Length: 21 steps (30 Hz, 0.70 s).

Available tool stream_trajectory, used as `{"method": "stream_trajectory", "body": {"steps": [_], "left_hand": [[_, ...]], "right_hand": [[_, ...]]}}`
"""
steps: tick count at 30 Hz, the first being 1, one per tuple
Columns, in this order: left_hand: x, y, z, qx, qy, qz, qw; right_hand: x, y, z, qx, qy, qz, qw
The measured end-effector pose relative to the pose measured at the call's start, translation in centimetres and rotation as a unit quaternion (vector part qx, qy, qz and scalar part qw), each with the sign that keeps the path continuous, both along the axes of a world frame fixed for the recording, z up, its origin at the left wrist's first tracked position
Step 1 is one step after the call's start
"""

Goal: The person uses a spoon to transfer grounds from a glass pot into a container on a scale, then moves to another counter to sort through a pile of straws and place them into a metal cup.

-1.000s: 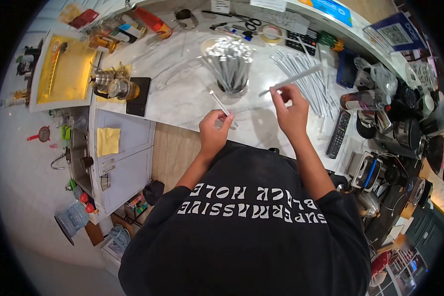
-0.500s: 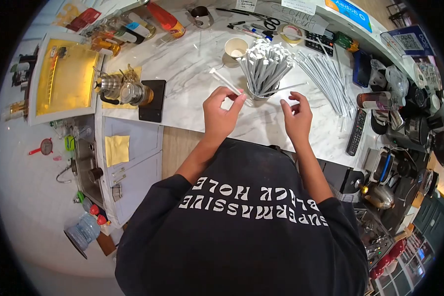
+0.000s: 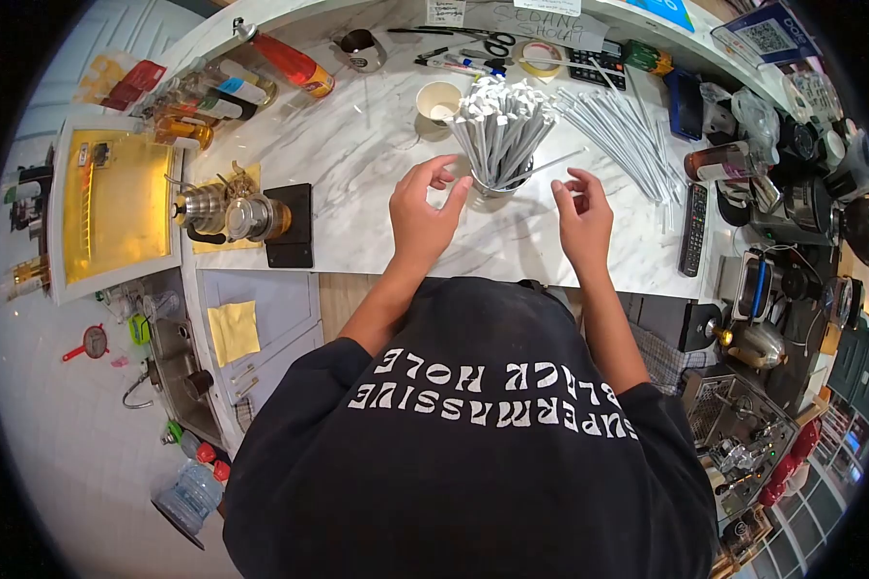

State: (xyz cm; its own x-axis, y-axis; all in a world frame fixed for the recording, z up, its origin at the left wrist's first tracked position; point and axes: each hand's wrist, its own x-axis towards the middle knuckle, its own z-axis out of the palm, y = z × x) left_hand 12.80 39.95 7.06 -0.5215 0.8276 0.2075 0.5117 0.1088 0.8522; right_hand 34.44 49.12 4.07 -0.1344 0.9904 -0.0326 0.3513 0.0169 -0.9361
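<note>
Many wrapped straws with white folded ends stand bunched upright in a small metal-looking container on the counter. My left hand is just left of the container, thumb and fingers apart, with nothing in it. On the other side, my right hand hovers over the counter with loosely bent fingers, and no object shows in it. One straw leans out of the container toward my right hand. Further right lies a loose pile of silver-grey straws.
A paper cup stands behind my left hand. Scissors, a tape roll and a calculator lie at the back. A remote is at right; a glass pot sits left near a dark scale.
The white wrapped straw in my left hand is no longer there, and that hand has opened. The view has shifted slightly. My right hand stays near the same place.
</note>
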Motion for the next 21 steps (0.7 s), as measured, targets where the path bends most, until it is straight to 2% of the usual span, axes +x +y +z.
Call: {"method": "stream_trajectory", "body": {"steps": [2, 10, 13, 16, 21], "left_hand": [[-0.1, -0.7, -0.6, -0.008, -0.044, 0.007, 0.999], [-0.5, -3.5, -2.2, -0.028, -0.070, 0.035, 0.997], [-0.2, -4.3, -2.1, -0.037, -0.074, 0.053, 0.995], [0.5, -4.6, -2.0, -0.043, -0.076, 0.067, 0.994], [3.4, -3.6, -2.0, -0.029, -0.065, 0.050, 0.996]], "right_hand": [[-1.9, 0.7, 1.0, 0.025, -0.013, -0.013, 1.000], [-5.4, 2.4, 2.8, 0.216, -0.134, 0.097, 0.962], [-5.1, 2.7, 1.8, 0.159, -0.172, 0.111, 0.966], [-4.0, 2.3, 2.5, 0.114, -0.150, 0.105, 0.977], [1.8, 2.9, 0.1, 0.047, -0.134, 0.077, 0.987]]}}
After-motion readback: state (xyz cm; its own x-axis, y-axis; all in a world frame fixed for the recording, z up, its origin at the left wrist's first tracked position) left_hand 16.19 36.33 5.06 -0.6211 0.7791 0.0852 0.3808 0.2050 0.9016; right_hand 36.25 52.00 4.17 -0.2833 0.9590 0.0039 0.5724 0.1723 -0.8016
